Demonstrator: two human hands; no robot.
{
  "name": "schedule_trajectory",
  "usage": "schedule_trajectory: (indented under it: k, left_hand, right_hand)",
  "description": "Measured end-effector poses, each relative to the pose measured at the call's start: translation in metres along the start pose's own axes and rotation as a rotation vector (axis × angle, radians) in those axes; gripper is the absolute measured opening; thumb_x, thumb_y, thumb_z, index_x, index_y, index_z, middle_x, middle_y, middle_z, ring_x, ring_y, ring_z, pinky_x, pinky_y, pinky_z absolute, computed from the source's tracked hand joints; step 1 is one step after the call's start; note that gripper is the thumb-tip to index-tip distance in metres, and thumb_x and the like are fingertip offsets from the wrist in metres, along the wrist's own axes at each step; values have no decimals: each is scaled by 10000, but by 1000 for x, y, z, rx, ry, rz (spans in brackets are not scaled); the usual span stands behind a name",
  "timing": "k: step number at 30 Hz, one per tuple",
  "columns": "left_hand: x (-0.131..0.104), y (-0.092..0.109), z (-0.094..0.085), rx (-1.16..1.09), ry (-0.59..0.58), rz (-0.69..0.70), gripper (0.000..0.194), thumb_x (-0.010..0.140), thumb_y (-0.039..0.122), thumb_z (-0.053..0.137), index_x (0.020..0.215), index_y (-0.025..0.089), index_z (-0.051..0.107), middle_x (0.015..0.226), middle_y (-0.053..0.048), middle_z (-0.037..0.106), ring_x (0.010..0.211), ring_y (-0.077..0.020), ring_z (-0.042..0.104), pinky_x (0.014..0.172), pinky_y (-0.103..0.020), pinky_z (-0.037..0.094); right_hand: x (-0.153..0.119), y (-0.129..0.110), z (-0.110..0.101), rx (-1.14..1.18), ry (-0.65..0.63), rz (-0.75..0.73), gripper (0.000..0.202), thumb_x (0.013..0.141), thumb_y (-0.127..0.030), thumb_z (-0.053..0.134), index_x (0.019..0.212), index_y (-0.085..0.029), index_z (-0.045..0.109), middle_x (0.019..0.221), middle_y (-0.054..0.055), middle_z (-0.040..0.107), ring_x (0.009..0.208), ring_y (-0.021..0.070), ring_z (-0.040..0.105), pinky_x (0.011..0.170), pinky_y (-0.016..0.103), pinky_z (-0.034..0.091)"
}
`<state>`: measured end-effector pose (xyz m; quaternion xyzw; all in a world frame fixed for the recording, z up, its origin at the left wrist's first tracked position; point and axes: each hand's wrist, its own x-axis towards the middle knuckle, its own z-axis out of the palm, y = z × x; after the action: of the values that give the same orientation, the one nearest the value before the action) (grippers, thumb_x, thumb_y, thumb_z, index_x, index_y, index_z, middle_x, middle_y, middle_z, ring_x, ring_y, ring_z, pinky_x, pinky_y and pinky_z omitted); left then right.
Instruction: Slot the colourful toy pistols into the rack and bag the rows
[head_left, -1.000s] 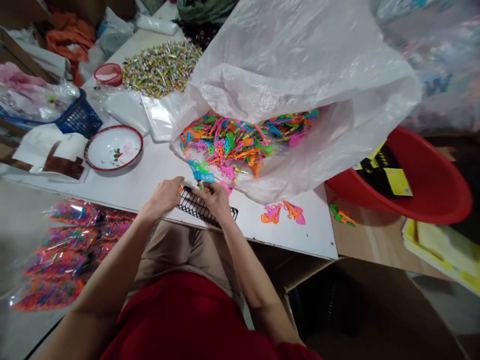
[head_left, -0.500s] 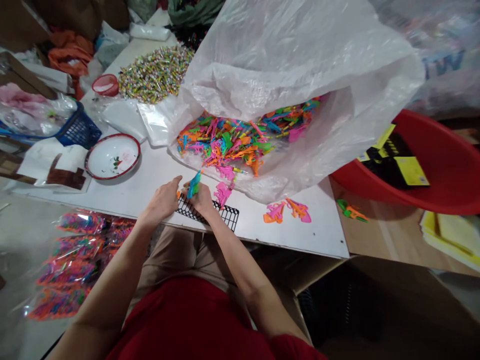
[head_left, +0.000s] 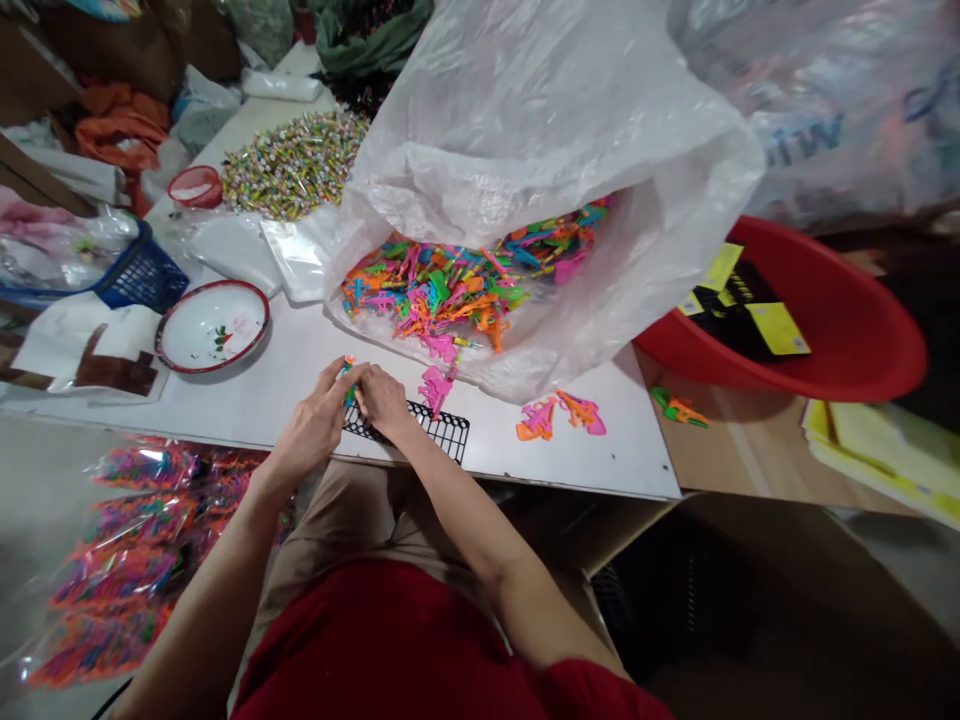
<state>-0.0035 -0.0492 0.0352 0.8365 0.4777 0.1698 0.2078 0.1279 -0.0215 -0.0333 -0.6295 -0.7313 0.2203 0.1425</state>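
Note:
My left hand (head_left: 315,418) and my right hand (head_left: 383,402) meet over the left end of a black wire grid (head_left: 448,434). Between their closed fingers shows a small blue-green plastic toy (head_left: 349,384) with an orange tip, mostly covered. Both hands appear to grip it. A pink plastic toy (head_left: 436,389) lies just right of my right hand, against the grid's back edge. Two pairs of pink-and-orange plastic toys, one orange-and-pink toy (head_left: 535,420) and its neighbour (head_left: 583,412), rest farther right on the white table (head_left: 487,452).
A large translucent bag (head_left: 555,130) opens toward me, holding many colourful plastic toys (head_left: 450,285). Leftward stand an enamel bowl (head_left: 252,350), a blue basket (head_left: 150,272) and a heap of small wrapped pieces (head_left: 296,165). A red basin (head_left: 855,345) stands right; filled packets (head_left: 120,575) lie below left.
My right hand has brought the blue-green toy left and down to my left hand, and the hands now touch. The whole view has shifted slightly.

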Motion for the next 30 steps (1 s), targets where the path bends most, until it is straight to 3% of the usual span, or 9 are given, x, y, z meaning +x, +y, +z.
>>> schedule_trajectory:
  k: [4, 8, 11, 14, 17, 20, 22, 25, 30]
  left_hand:
    - [-1, -2, 3, 44, 19, 9, 550, 838, 102, 331, 1361, 168, 487, 1502, -102, 398, 1380, -212, 393, 1146, -400, 348]
    - [0, -5, 6, 70, 13, -7, 587, 799, 84, 362, 1373, 131, 477, 1521, -110, 375, 1392, -223, 378, 1155, -404, 336]
    - [2, -6, 6, 69, 3, -40, 601, 784, 78, 377, 1376, 121, 473, 1521, -120, 373, 1394, -221, 375, 1149, -397, 346]
    - [4, -4, 5, 80, 24, -100, 601, 778, 68, 378, 1369, 120, 479, 1512, -128, 385, 1381, -215, 395, 1147, -385, 350]
    - [8, -1, 4, 109, 61, -158, 623, 761, 42, 375, 1371, 116, 478, 1506, -133, 391, 1363, -215, 421, 1153, -384, 340]
    - [13, 2, 4, 121, 97, -205, 634, 755, 30, 371, 1379, 87, 463, 1510, -162, 373, 1382, -236, 392, 1144, -397, 351]
    - [16, 3, 5, 115, 104, -225, 630, 758, 36, 372, 1381, 71, 456, 1511, -183, 361, 1390, -260, 377, 1133, -421, 364]
    - [17, 3, 5, 96, 100, -232, 621, 766, 52, 377, 1381, 90, 457, 1511, -177, 366, 1378, -279, 395, 1125, -462, 366]
    - [16, 0, 4, 87, 114, -192, 573, 807, 94, 372, 1372, 101, 463, 1506, -165, 378, 1403, -259, 356, 1133, -457, 354]
  right_hand:
    - [-5, 17, -22, 53, -36, -63, 176, 942, -261, 544, 1070, -207, 653, 1001, 26, 668, 878, 151, 622, 780, 234, 494]
    - [-24, 60, -72, 4, -13, -87, 365, 916, -68, 479, 1262, -136, 573, 1212, 100, 606, 1057, 178, 580, 909, 272, 455]
    - [-39, 96, -102, -271, -37, -27, 312, 902, -45, 456, 1133, -123, 650, 1257, 160, 553, 1156, 252, 519, 923, 330, 438]
    - [-51, 113, -110, -344, -48, -63, 226, 913, -98, 482, 1025, -141, 674, 1230, 157, 567, 1174, 264, 500, 925, 331, 432]
    - [-59, 99, -98, -134, 160, -33, 174, 934, -198, 506, 1037, -166, 643, 1154, 120, 613, 1080, 225, 556, 893, 313, 452]
    - [-66, 58, -65, 258, 290, 19, 198, 927, -283, 524, 1068, -176, 611, 917, 49, 670, 808, 172, 622, 754, 268, 487]
    - [-66, 29, -34, 488, 212, 44, 185, 896, -277, 549, 1040, -181, 613, 810, 12, 673, 688, 151, 624, 669, 243, 489]
    - [-63, 2, 5, 679, 64, 142, 139, 873, -194, 530, 976, -184, 623, 804, 12, 693, 710, 150, 665, 677, 232, 506]
    - [-56, -4, 20, 494, 39, 58, 135, 933, -229, 517, 1019, -192, 614, 1004, 60, 687, 932, 174, 661, 828, 247, 502]
